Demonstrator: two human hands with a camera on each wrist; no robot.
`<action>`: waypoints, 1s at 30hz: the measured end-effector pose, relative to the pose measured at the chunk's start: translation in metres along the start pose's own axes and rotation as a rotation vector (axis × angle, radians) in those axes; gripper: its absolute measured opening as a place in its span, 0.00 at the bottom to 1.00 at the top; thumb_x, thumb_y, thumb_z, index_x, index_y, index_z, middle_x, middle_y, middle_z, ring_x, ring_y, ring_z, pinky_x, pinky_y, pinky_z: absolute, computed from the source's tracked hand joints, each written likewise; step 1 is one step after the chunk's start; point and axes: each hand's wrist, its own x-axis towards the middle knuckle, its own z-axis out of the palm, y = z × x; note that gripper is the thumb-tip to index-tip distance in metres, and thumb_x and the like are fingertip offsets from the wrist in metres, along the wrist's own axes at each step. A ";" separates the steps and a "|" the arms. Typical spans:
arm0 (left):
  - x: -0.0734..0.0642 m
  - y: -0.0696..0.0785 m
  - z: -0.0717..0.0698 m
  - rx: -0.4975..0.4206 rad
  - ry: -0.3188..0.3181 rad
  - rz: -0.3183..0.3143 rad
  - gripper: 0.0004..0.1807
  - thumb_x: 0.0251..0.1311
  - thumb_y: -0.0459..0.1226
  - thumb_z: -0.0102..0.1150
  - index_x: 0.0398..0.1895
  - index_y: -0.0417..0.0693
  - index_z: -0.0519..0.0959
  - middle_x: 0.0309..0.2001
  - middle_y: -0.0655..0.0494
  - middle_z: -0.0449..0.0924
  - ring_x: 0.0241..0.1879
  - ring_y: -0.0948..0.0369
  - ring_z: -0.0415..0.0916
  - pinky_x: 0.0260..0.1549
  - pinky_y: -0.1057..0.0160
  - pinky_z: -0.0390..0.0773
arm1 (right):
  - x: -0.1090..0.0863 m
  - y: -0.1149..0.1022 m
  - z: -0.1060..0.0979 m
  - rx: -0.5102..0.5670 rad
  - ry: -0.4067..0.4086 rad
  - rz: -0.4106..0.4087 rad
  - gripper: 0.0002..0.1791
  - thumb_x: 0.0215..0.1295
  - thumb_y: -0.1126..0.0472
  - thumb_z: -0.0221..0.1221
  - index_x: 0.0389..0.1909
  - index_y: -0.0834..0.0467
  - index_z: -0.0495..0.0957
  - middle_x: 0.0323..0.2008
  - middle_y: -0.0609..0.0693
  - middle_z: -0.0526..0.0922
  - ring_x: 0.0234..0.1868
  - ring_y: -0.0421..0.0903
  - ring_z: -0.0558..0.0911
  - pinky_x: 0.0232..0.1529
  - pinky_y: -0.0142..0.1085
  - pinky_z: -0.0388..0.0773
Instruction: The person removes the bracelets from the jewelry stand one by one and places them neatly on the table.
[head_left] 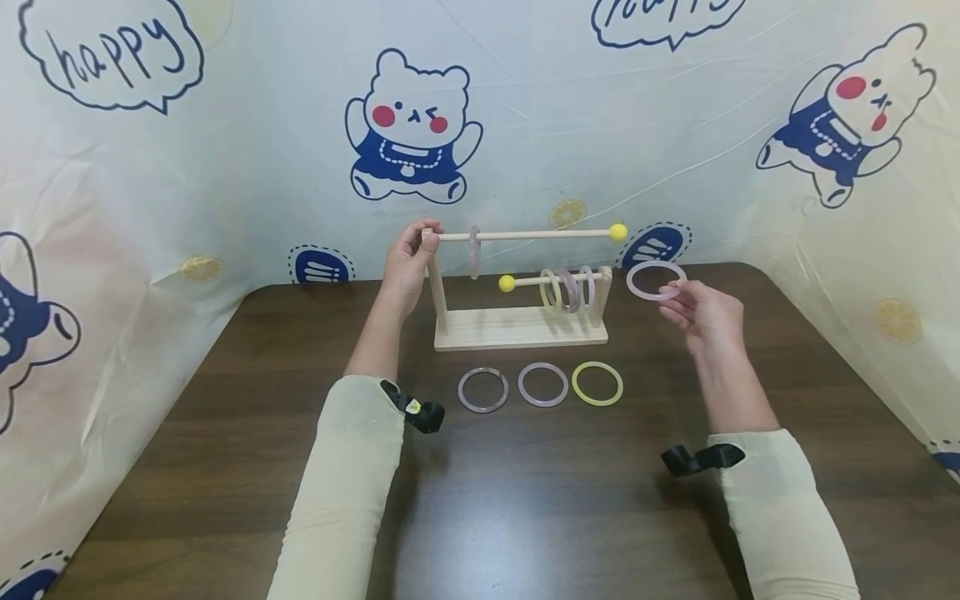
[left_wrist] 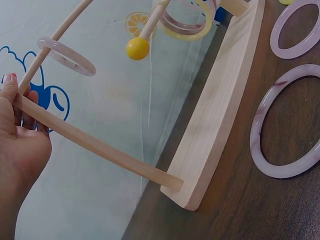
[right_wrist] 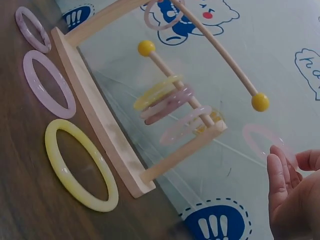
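Looks like a curtained tabletop filming nook, home vs. lab unclear: dk. wood-grain table (head_left: 510, 533) w/ cartoon-bear-print sheeting (head_left: 555, 142) hung close at back & both sides, plus blk. wrist cams (head_left: 426, 417) at person's sleeves (head_left: 345, 467).

Left wrist view | upper rod (left_wrist: 67, 24): cut off above | marbled ring (left_wrist: 255, 137): cut off (right edge)
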 end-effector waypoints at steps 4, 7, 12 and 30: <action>0.001 0.000 0.000 -0.004 -0.001 -0.002 0.16 0.61 0.41 0.53 0.51 0.48 0.73 0.52 0.53 0.72 0.57 0.59 0.63 0.60 0.60 0.58 | 0.001 0.000 -0.007 -0.004 -0.022 0.038 0.14 0.62 0.72 0.51 0.19 0.66 0.80 0.19 0.56 0.82 0.19 0.46 0.83 0.21 0.34 0.78; 0.001 0.000 0.001 -0.004 -0.005 0.001 0.16 0.61 0.41 0.53 0.51 0.47 0.73 0.52 0.53 0.72 0.57 0.59 0.63 0.60 0.60 0.58 | 0.000 0.001 -0.011 -0.009 -0.045 0.069 0.16 0.63 0.71 0.48 0.18 0.66 0.80 0.19 0.56 0.82 0.19 0.46 0.82 0.21 0.34 0.78; 0.001 -0.001 0.001 0.000 -0.005 0.010 0.16 0.62 0.41 0.52 0.51 0.46 0.73 0.52 0.53 0.72 0.56 0.59 0.64 0.59 0.60 0.59 | -0.001 0.002 -0.020 0.006 -0.097 0.126 0.18 0.65 0.71 0.47 0.19 0.67 0.80 0.20 0.56 0.82 0.21 0.46 0.83 0.23 0.34 0.79; 0.001 -0.001 -0.001 0.029 -0.008 0.000 0.19 0.62 0.42 0.52 0.54 0.43 0.71 0.52 0.53 0.72 0.57 0.60 0.63 0.60 0.60 0.58 | -0.008 0.003 -0.045 -0.146 -0.141 0.204 0.16 0.64 0.72 0.48 0.21 0.63 0.80 0.21 0.54 0.83 0.23 0.45 0.83 0.26 0.35 0.79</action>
